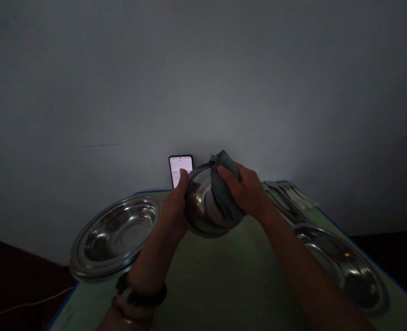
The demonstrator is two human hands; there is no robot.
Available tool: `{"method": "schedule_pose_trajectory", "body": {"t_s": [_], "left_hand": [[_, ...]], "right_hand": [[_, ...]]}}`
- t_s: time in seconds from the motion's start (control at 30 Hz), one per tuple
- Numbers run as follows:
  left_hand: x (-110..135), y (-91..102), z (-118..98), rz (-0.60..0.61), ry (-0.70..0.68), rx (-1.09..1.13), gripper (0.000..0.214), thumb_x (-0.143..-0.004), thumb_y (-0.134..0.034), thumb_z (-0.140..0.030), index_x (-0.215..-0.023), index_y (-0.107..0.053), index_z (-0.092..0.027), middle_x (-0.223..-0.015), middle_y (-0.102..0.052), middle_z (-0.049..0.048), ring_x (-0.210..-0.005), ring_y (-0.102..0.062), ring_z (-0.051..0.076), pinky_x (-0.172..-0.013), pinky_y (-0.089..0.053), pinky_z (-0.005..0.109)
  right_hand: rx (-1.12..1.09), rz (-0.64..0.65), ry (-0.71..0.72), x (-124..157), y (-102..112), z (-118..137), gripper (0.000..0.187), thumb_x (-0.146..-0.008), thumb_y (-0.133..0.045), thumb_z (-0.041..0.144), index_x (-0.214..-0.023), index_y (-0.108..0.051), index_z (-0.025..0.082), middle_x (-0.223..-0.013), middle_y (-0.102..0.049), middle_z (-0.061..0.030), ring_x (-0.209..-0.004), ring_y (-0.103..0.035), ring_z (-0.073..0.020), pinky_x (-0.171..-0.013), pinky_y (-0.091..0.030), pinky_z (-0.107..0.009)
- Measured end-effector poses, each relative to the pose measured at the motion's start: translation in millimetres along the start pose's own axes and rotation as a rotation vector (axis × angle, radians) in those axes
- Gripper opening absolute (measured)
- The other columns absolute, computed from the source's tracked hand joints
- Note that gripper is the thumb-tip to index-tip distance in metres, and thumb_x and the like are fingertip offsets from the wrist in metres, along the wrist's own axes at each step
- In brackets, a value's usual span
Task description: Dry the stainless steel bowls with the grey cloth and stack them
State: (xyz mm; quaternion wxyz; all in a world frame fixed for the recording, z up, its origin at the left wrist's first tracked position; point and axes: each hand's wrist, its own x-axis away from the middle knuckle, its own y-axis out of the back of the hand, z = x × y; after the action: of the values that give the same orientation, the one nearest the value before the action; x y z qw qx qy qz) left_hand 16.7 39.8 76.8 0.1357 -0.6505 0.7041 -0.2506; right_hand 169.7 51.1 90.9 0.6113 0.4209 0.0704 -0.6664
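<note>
A shiny metal bowl point(200, 200) is held up, tilted, above the middle of the table. My left hand point(176, 204) grips its left side, thumb up along the rim and the other fingers mostly hidden behind it. On the bowl's right side, a grey patterned cloth point(224, 191) lies bunched against the metal. My right hand point(246, 188) is closed around that cloth and presses it to the bowl.
Stacked metal basins point(81, 257) stand at the left of the green table point(217, 285). Another metal basin point(365, 285) lies at the right, with several utensils point(295, 195) behind it. A lit phone point(176, 168) leans on the wall point(203, 82).
</note>
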Motion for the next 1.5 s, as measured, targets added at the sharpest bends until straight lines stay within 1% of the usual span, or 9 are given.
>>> {"method": "schedule_pose_trajectory", "body": {"t_s": [0.17, 0.43, 0.63, 0.77, 0.9, 1.03, 1.13, 1.3, 1.5], "left_hand": [[-2.9, -0.9, -4.0, -0.086, 0.011, 0.171, 0.045, -0.088, -0.047, -0.047, -0.111, -0.063, -0.012, -0.087, -0.074, 0.0107, -0.089, -0.069, 0.024, -0.087, -0.052, 0.036], [-6.5, -0.7, -8.3, -0.229, -0.098, 0.375, 0.046, -0.093, -0.039, -0.042, -0.121, -0.057, -0.010, -0.088, -0.073, 0.0117, -0.095, -0.067, 0.025, -0.093, -0.049, 0.039], [-5.5, -12.2, 0.4, -0.218, -0.159, 0.398, 0.044, -0.094, -0.036, -0.039, -0.117, -0.059, -0.010, -0.090, -0.072, 0.0103, -0.095, -0.066, 0.021, -0.091, -0.050, 0.033], [2.1, -22.9, 13.1, -0.177, -0.317, 0.113, 0.047, -0.092, -0.037, -0.050, -0.105, -0.066, -0.017, -0.094, -0.072, 0.0076, -0.089, -0.066, 0.019, -0.076, -0.052, 0.028], [12.8, -20.8, 17.7, -0.334, -0.518, -0.383, 0.043, -0.077, -0.057, -0.058, -0.067, -0.067, -0.017, -0.058, -0.061, 0.0002, -0.056, -0.055, 0.012, -0.048, -0.040, 0.021], [19.0, -13.3, 13.4, -0.131, -0.931, -0.996, 0.044, -0.077, -0.062, -0.051, -0.050, -0.057, -0.017, -0.042, -0.042, -0.0056, -0.042, -0.035, 0.007, -0.043, -0.027, 0.022], [19.2, -7.7, 5.7, 0.153, -1.084, -1.391, 0.042, -0.080, -0.061, -0.047, -0.050, -0.058, -0.017, -0.041, -0.043, -0.0056, -0.040, -0.033, 0.007, -0.044, -0.025, 0.023], [21.2, -1.4, -11.6, 0.426, -0.862, -1.654, 0.019, -0.075, -0.069, -0.036, -0.062, -0.067, -0.022, -0.057, -0.063, -0.0015, -0.053, -0.055, 0.013, -0.054, -0.037, 0.024], [18.1, 4.4, -12.8, 0.361, -0.634, -1.441, 0.016, -0.066, -0.071, -0.011, -0.062, -0.072, -0.026, -0.066, -0.070, 0.0038, -0.071, -0.063, 0.024, -0.090, -0.041, 0.043]], "right_hand": [[-0.105, 0.011, -0.044, -2.3, 4.0, 0.3, 0.034, -0.088, -0.044, 0.049, -0.085, -0.060, 0.019, -0.087, -0.066, -0.0043, -0.085, -0.061, -0.0187, -0.081, -0.046, -0.033], [0.168, -0.054, 0.192, 9.6, -19.2, 4.5, 0.061, -0.085, -0.047, 0.051, -0.133, -0.039, 0.014, -0.137, -0.046, -0.0159, -0.131, -0.037, -0.0285, -0.110, -0.026, -0.050], [0.227, -0.149, 0.114, 16.5, -35.0, 9.4, 0.069, -0.079, -0.053, 0.056, -0.132, -0.040, 0.014, -0.144, -0.035, -0.0178, -0.133, -0.033, -0.0304, -0.109, -0.030, -0.049], [0.043, -0.258, -0.019, 12.0, -32.3, 4.3, 0.056, -0.085, -0.045, 0.049, -0.129, -0.044, 0.015, -0.140, -0.041, -0.0157, -0.132, -0.036, -0.0261, -0.110, -0.028, -0.046], [-0.453, -0.287, -0.288, 7.7, -37.6, -8.8, 0.050, -0.088, -0.037, 0.054, -0.123, -0.051, 0.022, -0.129, -0.054, -0.0085, -0.127, -0.043, -0.0222, -0.109, -0.030, -0.045], [-1.123, -0.216, -0.605, 3.3, -40.0, -26.3, 0.044, -0.084, -0.042, 0.059, -0.091, -0.065, 0.023, -0.090, -0.070, -0.0042, -0.100, -0.062, -0.0218, -0.091, -0.048, -0.039], [-1.326, -0.005, -0.736, -2.0, -28.8, -32.2, 0.036, -0.083, -0.046, 0.052, -0.074, -0.065, 0.022, -0.075, -0.070, -0.0039, -0.082, -0.065, -0.0213, -0.080, -0.052, -0.038], [-1.222, -0.028, -0.746, -7.8, -2.9, -25.0, 0.021, -0.079, -0.054, 0.038, -0.069, -0.062, 0.022, -0.065, -0.068, 0.0003, -0.070, -0.065, -0.0192, -0.074, -0.053, -0.035], [-0.748, 0.061, -0.734, -2.3, 7.6, -15.3, 0.020, -0.067, -0.066, 0.030, -0.083, -0.063, 0.018, -0.066, -0.066, -0.0014, -0.060, -0.062, -0.0193, -0.057, -0.050, -0.033]]}}
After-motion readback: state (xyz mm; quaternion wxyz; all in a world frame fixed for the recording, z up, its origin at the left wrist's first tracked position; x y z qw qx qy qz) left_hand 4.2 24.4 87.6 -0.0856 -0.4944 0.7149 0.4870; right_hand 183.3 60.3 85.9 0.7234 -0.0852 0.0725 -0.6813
